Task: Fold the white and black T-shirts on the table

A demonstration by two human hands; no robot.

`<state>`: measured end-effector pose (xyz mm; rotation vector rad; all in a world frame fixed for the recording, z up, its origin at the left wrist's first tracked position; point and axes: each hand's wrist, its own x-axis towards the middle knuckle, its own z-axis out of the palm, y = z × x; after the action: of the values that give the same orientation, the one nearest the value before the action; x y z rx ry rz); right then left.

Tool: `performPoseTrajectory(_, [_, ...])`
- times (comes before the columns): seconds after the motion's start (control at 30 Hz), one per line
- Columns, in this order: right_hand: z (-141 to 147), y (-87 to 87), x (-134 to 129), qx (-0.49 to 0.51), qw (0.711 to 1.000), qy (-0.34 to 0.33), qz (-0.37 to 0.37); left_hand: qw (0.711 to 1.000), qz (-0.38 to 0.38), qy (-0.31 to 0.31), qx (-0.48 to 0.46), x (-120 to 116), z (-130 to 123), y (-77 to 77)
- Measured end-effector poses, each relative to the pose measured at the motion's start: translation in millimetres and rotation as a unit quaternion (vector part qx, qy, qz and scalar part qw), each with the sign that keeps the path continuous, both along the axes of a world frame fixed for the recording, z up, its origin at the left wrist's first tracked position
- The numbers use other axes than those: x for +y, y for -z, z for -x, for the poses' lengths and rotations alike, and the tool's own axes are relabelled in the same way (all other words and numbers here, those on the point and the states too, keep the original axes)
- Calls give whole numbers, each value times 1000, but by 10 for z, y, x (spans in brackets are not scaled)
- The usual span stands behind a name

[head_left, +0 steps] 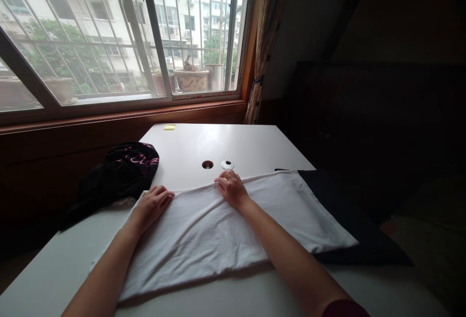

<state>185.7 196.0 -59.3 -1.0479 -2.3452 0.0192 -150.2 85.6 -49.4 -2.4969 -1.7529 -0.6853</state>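
- We take the white cloth (204,239) as the centre of our dial; it lies spread on the white table (243,137), lightly wrinkled, its long side running from 9 to 3 o'clock
- Our left hand (153,205) rests at about 10 o'clock on it, near its far left corner, fingers bent towards the far edge; we cannot tell whether they pinch the fabric or only press it
- Our right hand (232,188) sits at 12 o'clock, fingers bent at the far edge, a crease slanting from it towards 8 o'clock; here too we cannot tell whether the fingertips grasp the edge or just lie on it
- At 3 o'clock we see a dark cloth (367,251) showing from beneath the white one; we cannot make out whether the two are joined
- At 10 o'clock a black cloth with pink lettering (124,174) lies bunched over the table's left edge
- Just beyond our right hand, near 12 o'clock, an open hole (207,165) and a ringed hole (227,165) sit side by side
- At 11 o'clock we find a yellow note (169,127) near the table's far edge, and beyond it a barred window (160,30)
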Motion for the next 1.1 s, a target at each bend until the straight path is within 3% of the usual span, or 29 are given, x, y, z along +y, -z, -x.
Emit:
performPoseTrajectory(0.13, [99, -33, -95, 1, 998, -66, 3, 1000, -6, -18, 24, -40, -65, -54])
performPoseTrajectory(0.3, [422, -65, -325, -11, 988, -152, 10, 999, -26, -22, 31, -65, -104, -15])
performPoseTrajectory(0.5, [611, 18, -415, -26, 977, -210, 3, 998, -38, -19, 47, -105, -105, 0])
performPoseTrajectory(0.83, [150, 49, -211, -87, 974, -189, 94, 998, -48, -37, 30, -118, 48, 132])
performPoseTrajectory(1.1, [-246, 4, 3, -144, 975, -49, 161, 996, -14, -75, 54, -70, 109, 296])
